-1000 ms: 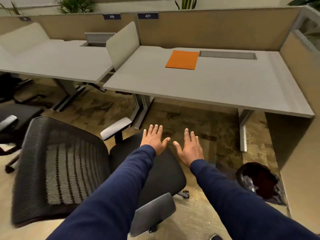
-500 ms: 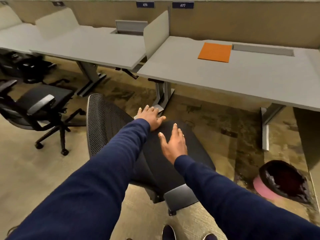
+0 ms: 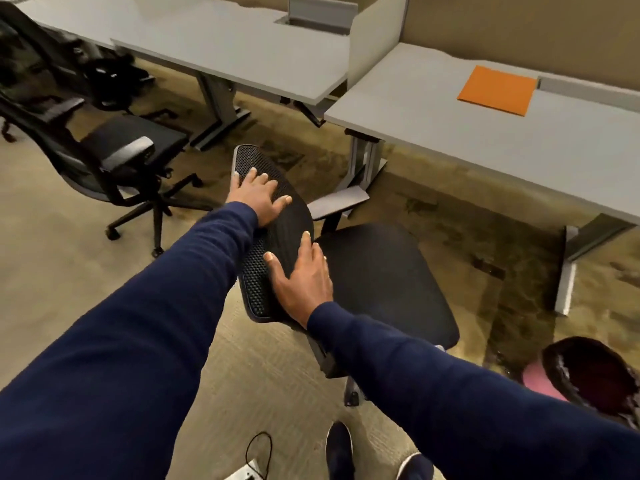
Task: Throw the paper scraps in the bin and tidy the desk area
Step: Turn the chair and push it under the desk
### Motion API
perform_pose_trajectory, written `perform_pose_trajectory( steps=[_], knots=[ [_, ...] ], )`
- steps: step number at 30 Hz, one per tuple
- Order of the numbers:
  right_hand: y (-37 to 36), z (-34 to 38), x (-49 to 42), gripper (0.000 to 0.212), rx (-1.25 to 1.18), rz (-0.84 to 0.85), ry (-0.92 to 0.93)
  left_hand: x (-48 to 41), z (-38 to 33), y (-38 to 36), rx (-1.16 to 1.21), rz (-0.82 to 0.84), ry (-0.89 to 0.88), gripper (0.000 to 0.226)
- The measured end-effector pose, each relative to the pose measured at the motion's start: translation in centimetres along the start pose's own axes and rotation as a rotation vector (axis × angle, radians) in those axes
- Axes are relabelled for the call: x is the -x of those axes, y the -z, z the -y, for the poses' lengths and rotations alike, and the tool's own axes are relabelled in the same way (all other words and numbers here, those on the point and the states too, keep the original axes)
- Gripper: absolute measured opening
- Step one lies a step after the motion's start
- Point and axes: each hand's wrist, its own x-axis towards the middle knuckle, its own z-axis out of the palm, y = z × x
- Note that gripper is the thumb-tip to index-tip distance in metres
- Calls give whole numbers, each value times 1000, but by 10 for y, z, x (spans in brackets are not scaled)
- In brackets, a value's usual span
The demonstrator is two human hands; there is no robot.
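A black mesh office chair (image 3: pixel 381 282) stands in front of the grey desk (image 3: pixel 519 147), its seat facing the desk. My left hand (image 3: pixel 258 199) lies flat on the top of its mesh backrest (image 3: pixel 277 216), fingers spread. My right hand (image 3: pixel 301 277) rests on the backrest's lower right side, also with fingers apart. A pink bin with a dark liner (image 3: pixel 585 375) stands on the floor at the lower right. An orange sheet (image 3: pixel 497 90) lies on the desk. No paper scraps show.
A second black chair (image 3: pixel 114 157) stands to the left by another grey desk (image 3: pixel 225 43). A white divider panel (image 3: pixel 375 36) separates the desks. My shoes (image 3: pixel 339 452) and a cable with a white plug (image 3: pixel 254 459) are on the carpet below.
My view has swung left and down. The chair has turned so its backrest faces me edge-on. Both hands moved from hovering over the seat onto the backrest.
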Motion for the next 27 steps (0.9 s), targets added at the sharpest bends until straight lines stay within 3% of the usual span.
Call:
perform_pose_trajectory(
  steps=[3,6,10,27],
  knots=[
    [-10,11,2,96,19,36,38,4,10,1,105,-76,61,67],
    [-26,26,-5,102,81,102,73,3,26,0,400,-139,218,69],
    [-31,31,-5,106,130,155,61,5,24,0,598,-183,241,69],
    [-3,23,-31,113,-18,194,28,-23,-7,10,550,-151,214,72]
  ],
)
